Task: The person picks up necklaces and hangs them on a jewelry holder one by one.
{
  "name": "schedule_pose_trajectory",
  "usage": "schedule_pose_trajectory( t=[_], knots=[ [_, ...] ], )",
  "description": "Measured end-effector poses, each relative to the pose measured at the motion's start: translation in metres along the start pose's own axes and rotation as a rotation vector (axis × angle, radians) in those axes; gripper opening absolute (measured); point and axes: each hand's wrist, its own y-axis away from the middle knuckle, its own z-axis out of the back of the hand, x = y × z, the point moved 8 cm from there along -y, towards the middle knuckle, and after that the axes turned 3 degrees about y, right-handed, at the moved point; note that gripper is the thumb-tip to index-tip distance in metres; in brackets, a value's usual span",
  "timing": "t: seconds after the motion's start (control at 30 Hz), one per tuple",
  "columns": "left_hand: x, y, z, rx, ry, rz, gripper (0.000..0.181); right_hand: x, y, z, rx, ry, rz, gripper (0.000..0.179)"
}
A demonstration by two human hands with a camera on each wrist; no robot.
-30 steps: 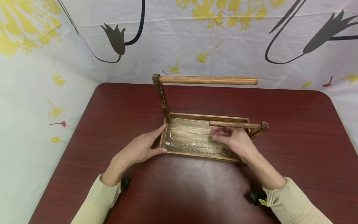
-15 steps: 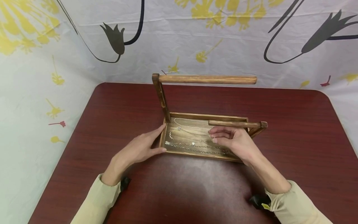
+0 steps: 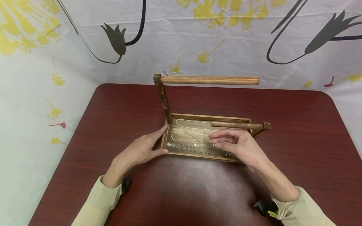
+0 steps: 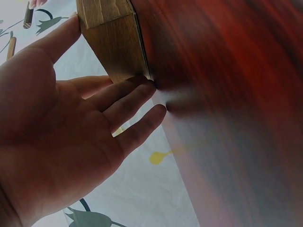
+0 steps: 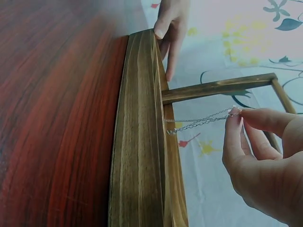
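Note:
A shallow wooden tray (image 3: 181,154) with jewellery in it sits mid-table. My right hand (image 3: 241,146) is over its right half; thumb and fingertips pinch a fine silver chain (image 5: 201,123), which slopes down to the tray in the right wrist view. Its far end seems to be the small pendant (image 3: 185,132) in the head view. My left hand (image 3: 138,150) braces the tray's left end, thumb at the near corner, fingers mostly straight in the left wrist view. Also lying in the tray are a thicker chain necklace (image 3: 198,153), a short chain (image 3: 172,137) and a round pendant (image 3: 195,145).
A wooden post with a long bar (image 3: 209,80) rises from the tray's left end. At the right end a shorter, lower bar (image 3: 237,124) passes just above my right hand. Behind the dark red table (image 3: 127,103) hangs a patterned white cloth (image 3: 169,37).
My right hand has drawn slightly toward me, and the small pendant has slid right and nearer with the chain. The left hand stays on the tray's end.

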Motion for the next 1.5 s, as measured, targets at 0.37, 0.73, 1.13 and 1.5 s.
schedule_pose_trajectory(
  t=[0.37, 0.73, 1.13, 1.5],
  knots=[
    [-0.001, 0.000, -0.001, -0.004, -0.004, -0.013, 0.090, 0.006, 0.005, -0.006, 0.022, -0.004, 0.010, 0.034],
    [0.000, 0.002, -0.002, -0.003, 0.003, -0.015, 0.089, 0.012, 0.009, -0.009, 0.022, -0.005, 0.030, 0.030],
    [0.001, 0.002, -0.002, -0.008, 0.001, -0.023, 0.088, 0.029, 0.018, -0.006, -0.014, -0.010, 0.043, 0.027],
    [0.001, 0.001, -0.001, -0.006, 0.002, -0.023, 0.088, 0.049, 0.022, -0.002, -0.013, -0.028, 0.136, 0.026]
  ],
)
